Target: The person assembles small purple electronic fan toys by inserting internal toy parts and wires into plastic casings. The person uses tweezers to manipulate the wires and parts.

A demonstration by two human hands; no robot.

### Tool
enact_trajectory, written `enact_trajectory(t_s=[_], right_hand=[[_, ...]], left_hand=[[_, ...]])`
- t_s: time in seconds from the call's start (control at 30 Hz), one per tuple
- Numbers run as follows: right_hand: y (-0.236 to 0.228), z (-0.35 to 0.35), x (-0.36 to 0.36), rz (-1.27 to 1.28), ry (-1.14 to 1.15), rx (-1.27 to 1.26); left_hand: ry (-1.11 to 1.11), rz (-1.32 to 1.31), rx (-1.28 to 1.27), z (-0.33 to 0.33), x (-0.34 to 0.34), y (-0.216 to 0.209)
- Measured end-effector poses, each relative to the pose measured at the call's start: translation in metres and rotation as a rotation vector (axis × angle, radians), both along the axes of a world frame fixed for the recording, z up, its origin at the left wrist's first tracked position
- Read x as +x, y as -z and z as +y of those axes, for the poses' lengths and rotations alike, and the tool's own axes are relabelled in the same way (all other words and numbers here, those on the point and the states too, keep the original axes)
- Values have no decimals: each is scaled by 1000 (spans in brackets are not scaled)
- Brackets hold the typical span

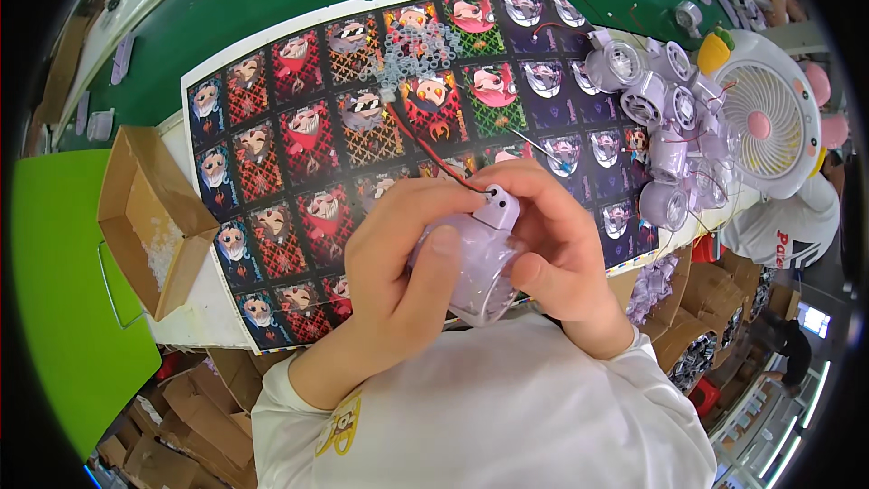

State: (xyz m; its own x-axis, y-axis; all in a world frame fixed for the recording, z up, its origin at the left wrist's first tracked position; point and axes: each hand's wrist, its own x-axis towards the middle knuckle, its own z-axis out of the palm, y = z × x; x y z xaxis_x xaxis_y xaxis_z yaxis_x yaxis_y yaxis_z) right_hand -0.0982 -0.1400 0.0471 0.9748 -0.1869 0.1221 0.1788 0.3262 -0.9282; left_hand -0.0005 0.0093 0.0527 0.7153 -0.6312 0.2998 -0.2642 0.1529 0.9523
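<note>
Close to my chest, both hands hold one pale purple plastic motor housing [472, 285] of a small fan. My left hand [398, 249] wraps its left side, thumb pressed on top. On the other side my right hand [561, 254] curls round it, with the thumb near the rim. A small knob with two dark holes, like a face, sticks up at the far end. Red and black wires [425, 147] run from beside this knob to a white connector [387, 93] on the printed sheet [308, 140]. My fingers partly hide the housing.
Small clear rings [421, 50] lie piled on the sheet; a thin screwdriver [539, 147] rests nearby. Similar purple housings [670, 149] with wires are heaped at the right, beside a white fan [769, 113]. An open cardboard box [149, 217] stands left. Other people are at the far right.
</note>
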Motion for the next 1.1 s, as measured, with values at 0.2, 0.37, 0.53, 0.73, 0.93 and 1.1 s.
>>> enact_trajectory(t_s=[0.2, 0.37, 0.53, 0.73, 0.93, 1.1], right_hand=[[1, 2, 0, 43, 21, 11], [-3, -1, -1, 60, 3, -40], [-1, -5, 0, 66, 13, -93], [-8, -7, 1, 99, 72, -309], [-10, -4, 1, 54, 146, -680], [-15, -3, 1, 56, 152, -851]], left_hand=[[-10, -58, -33, 0, 0, 5], [27, 23, 16, 3, 1, 1], [74, 2, 26, 2, 4, 1], [48, 442, 87, 2, 1, -3], [67, 571, 49, -2, 4, 2], [66, 641, -35, -4, 4, 13]])
